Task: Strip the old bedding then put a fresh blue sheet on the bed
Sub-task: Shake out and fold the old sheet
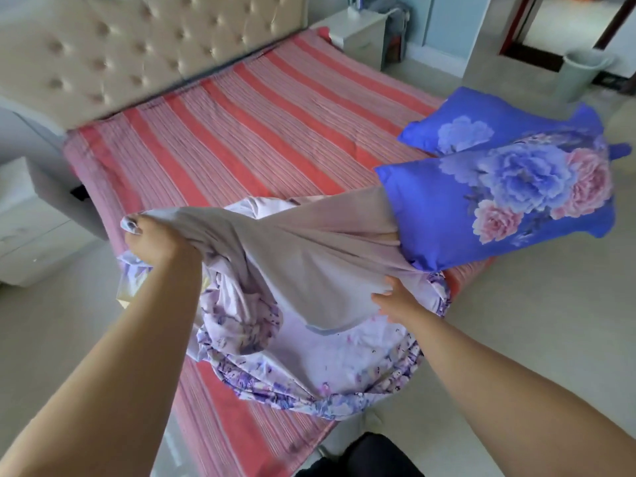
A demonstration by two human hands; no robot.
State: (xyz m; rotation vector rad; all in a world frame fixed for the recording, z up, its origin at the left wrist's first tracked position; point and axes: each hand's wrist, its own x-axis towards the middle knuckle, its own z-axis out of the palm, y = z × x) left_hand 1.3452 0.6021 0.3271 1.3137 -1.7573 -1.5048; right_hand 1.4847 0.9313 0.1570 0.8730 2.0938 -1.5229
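A lilac floral sheet (327, 359) lies bunched at the foot of the bed, its plain grey underside (309, 256) turned up. My left hand (155, 241) grips a corner of it, lifted above the mattress. My right hand (395, 301) pinches the grey fabric near the bed's right edge. The mattress is covered by a red and pink striped pad (241, 132). Two blue pillows with large flower prints (516, 201) (475, 129) lie on the bed's right side, and the grey fabric runs under the nearer one.
A tufted beige headboard (120, 46) stands at the far end. White nightstands sit at the left (27, 228) and at the far right corner (361, 32). A pale bin (581, 74) stands on the tiled floor near a doorway.
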